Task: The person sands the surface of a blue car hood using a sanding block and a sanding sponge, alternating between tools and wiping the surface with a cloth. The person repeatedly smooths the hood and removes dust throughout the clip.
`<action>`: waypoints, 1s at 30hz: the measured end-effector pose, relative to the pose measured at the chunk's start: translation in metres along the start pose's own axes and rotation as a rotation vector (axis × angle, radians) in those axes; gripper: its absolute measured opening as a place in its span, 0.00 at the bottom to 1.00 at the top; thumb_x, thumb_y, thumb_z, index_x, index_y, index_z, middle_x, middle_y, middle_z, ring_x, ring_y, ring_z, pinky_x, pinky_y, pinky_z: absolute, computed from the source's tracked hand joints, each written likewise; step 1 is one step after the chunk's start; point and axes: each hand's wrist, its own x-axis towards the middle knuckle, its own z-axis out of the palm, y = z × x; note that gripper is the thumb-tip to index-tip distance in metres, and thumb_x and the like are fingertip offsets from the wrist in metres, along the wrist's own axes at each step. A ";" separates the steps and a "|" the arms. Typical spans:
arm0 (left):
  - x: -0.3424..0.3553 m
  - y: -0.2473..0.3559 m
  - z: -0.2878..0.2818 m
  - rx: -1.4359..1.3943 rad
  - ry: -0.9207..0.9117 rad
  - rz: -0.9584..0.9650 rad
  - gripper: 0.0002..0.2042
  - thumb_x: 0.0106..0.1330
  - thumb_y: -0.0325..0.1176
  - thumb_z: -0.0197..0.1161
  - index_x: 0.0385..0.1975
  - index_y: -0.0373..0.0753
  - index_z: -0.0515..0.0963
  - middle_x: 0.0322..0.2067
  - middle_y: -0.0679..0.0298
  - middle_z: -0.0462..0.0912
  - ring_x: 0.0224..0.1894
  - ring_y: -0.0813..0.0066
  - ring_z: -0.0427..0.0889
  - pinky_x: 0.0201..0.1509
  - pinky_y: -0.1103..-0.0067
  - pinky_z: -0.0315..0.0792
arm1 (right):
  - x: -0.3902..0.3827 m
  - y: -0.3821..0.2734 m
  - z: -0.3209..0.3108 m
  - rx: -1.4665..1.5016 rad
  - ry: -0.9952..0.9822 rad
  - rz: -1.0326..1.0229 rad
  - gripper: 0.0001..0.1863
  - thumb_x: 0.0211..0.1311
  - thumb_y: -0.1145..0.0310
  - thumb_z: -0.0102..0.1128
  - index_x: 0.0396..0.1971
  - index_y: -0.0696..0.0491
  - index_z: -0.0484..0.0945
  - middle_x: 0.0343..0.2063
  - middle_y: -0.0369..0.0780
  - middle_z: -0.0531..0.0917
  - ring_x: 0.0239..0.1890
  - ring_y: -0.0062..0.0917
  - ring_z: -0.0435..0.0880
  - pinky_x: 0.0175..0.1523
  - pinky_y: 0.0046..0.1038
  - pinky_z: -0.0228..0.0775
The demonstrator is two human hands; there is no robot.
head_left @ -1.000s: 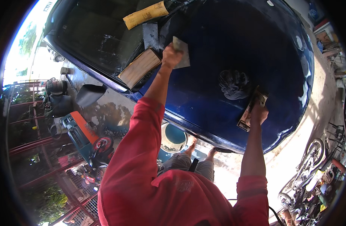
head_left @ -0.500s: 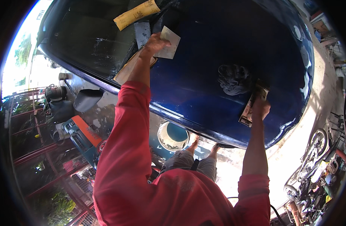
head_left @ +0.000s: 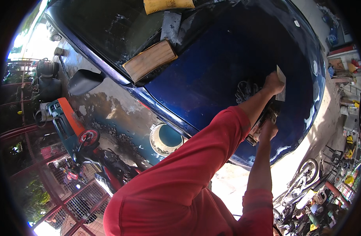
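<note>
My left hand (head_left: 273, 83) grips a thin, flat, pale grey rectangular plate (head_left: 282, 88) above the dark blue car hood (head_left: 204, 74). Just below it, my right hand (head_left: 268, 130) is closed on a long, narrow, worn block with pale smears (head_left: 252, 137), near the hood's closer edge. The left forearm reaches across to the right and partly covers a crumpled dark cloth (head_left: 245, 90) on the hood. By the windshield's base lies a wooden-faced block with yellow edges (head_left: 151, 59), beside a grey strip (head_left: 171, 26) and a curved yellow piece (head_left: 168, 4).
A black side mirror (head_left: 85, 82) sticks out on the left. A pale bucket (head_left: 153, 142) with bluish contents stands on the floor beside the car. A motorcycle (head_left: 115, 167) is parked at lower left; bicycles and clutter (head_left: 308, 177) crowd the lower right.
My left hand has carried the pale plate from near the windshield rightward across the hood, to beside my right hand. The right hand keeps the block, and the view has shifted.
</note>
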 end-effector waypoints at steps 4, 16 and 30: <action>-0.015 0.002 -0.040 0.204 -0.101 0.047 0.26 0.66 0.49 0.77 0.55 0.35 0.85 0.57 0.43 0.88 0.65 0.44 0.84 0.71 0.64 0.79 | 0.007 0.008 0.004 0.023 -0.017 -0.026 0.37 0.61 0.36 0.72 0.48 0.59 0.92 0.43 0.49 0.94 0.46 0.44 0.94 0.53 0.44 0.84; -0.144 -0.167 -0.270 1.245 0.217 0.372 0.42 0.82 0.65 0.46 0.86 0.42 0.50 0.87 0.56 0.46 0.88 0.53 0.42 0.89 0.53 0.40 | 0.005 0.008 0.002 0.017 0.040 -0.037 0.39 0.59 0.38 0.76 0.54 0.59 0.88 0.49 0.50 0.92 0.51 0.45 0.93 0.56 0.44 0.84; -0.238 -0.162 -0.202 1.091 0.254 0.040 0.52 0.76 0.62 0.61 0.84 0.28 0.46 0.85 0.39 0.39 0.87 0.39 0.37 0.89 0.52 0.41 | 0.002 0.006 0.004 0.108 0.026 -0.079 0.38 0.60 0.36 0.75 0.46 0.62 0.91 0.42 0.48 0.93 0.40 0.39 0.95 0.43 0.39 0.86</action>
